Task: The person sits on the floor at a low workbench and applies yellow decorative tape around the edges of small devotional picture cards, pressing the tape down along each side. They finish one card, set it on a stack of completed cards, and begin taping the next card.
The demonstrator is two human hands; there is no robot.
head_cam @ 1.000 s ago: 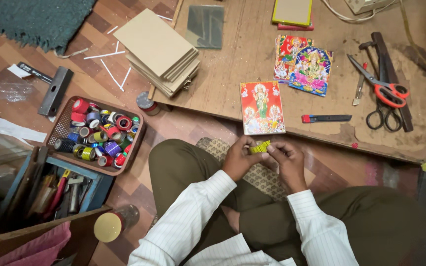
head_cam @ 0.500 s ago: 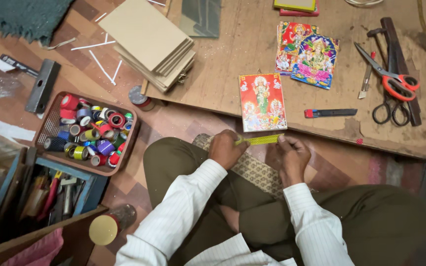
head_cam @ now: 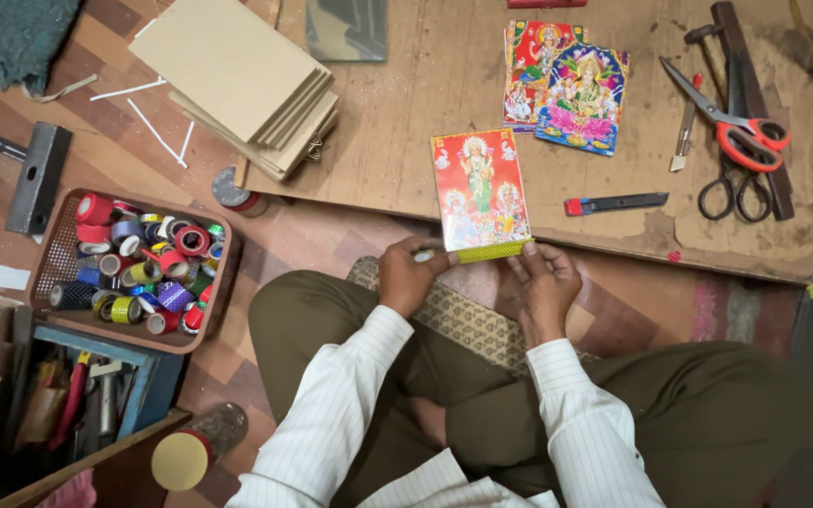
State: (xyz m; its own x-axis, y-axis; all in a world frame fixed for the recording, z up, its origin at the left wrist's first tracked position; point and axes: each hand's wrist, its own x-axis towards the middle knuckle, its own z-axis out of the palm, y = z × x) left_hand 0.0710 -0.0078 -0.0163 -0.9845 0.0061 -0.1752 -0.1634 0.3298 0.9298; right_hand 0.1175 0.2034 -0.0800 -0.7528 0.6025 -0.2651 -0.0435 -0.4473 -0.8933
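Both hands pinched a yellow tape strip (head_cam: 491, 251) along the picture's (head_cam: 478, 188) near edge; left hand (head_cam: 409, 276) and right hand (head_cam: 544, 282) held opposite ends.

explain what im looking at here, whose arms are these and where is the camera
The camera sits on a person's head and looks down, so the striped sleeves and the two bare hands are that person's own; they sit cross-legged on the floor. No machine is involved. The left hand and right hand press a strip of yellow-green tape along the near edge of a colourful picture card. The card lies on a low wooden board. Also on the board: more picture cards, a stack of cardboard sheets, a utility knife and red-handled scissors. On the person's left stands a tray of tape rolls, with a box of tools beside it.
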